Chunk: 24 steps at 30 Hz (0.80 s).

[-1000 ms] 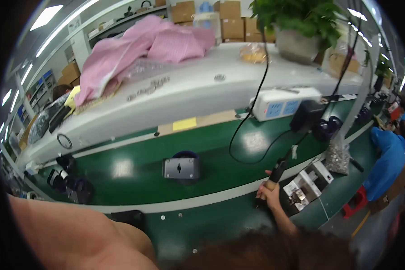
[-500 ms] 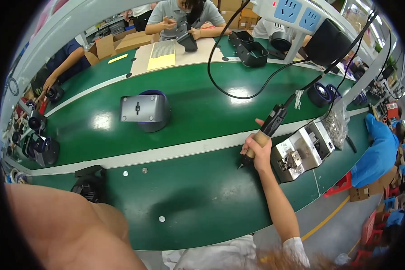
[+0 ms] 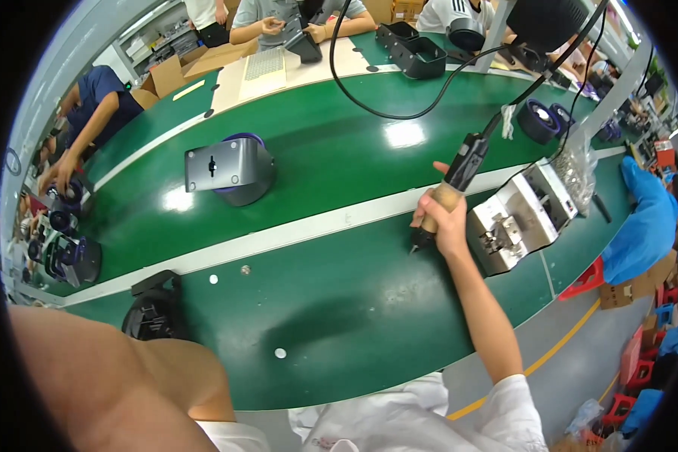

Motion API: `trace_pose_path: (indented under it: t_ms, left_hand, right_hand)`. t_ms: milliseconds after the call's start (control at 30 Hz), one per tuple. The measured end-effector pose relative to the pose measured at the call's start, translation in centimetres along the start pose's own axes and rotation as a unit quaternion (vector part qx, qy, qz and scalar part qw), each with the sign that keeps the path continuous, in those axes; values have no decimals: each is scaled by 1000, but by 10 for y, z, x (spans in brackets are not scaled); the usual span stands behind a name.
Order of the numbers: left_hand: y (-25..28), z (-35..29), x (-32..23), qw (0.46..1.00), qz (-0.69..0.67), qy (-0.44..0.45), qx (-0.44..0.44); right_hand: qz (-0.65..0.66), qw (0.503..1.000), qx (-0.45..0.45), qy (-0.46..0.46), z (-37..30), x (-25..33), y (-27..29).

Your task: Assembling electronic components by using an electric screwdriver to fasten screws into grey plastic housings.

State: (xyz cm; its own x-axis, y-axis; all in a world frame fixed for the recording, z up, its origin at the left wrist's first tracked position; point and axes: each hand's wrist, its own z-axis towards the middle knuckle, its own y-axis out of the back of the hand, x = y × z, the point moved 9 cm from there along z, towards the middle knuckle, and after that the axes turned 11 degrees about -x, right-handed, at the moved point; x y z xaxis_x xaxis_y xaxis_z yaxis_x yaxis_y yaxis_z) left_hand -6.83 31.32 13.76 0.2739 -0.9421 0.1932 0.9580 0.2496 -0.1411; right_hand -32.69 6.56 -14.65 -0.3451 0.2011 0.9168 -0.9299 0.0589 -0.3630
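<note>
Right of centre in the frame, a powered screwdriver [image 3: 471,160] is gripped in the right hand [image 3: 448,217], its tip pointed toward the green bench [image 3: 354,324]. A silver metal box [image 3: 521,209] is seen just beside. At lower left, a black part [image 3: 152,316] is partly covered by the left arm [image 3: 120,369]; the left hand is hidden, so its state cannot be told.

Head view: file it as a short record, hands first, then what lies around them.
Right grip: closed around a corded electric screwdriver, bit tilted downward
Left grip: out of sight; left arm fills the lower left corner
Beside right grip: open-topped metal box, likely a screw feeder
Behind the box: clear bag of small parts
Beyond the white rail: grey housing with a purple rim
Near left arm: black part, partly covered
</note>
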Motion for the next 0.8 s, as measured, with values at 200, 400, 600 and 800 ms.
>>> trace_pose_path:
  t_ms: [200,400,600,800]
  left_hand:
    - [-1,-11,3,998,-29,55,26]
    - [-4,-26,5,987,-51,150,25]
    - [-6,-27,4,983,-80,164,33]
    - [-7,-28,-3,980,-88,180,21]
  right_hand:
    - [-21,1000,10,-16,1,-8,2]
    - [-13,1000,19,2,8,-8,-1]
    - [-25,999,24,9,8,-4,0]
    - [-25,999,34,6,5,-8,0]
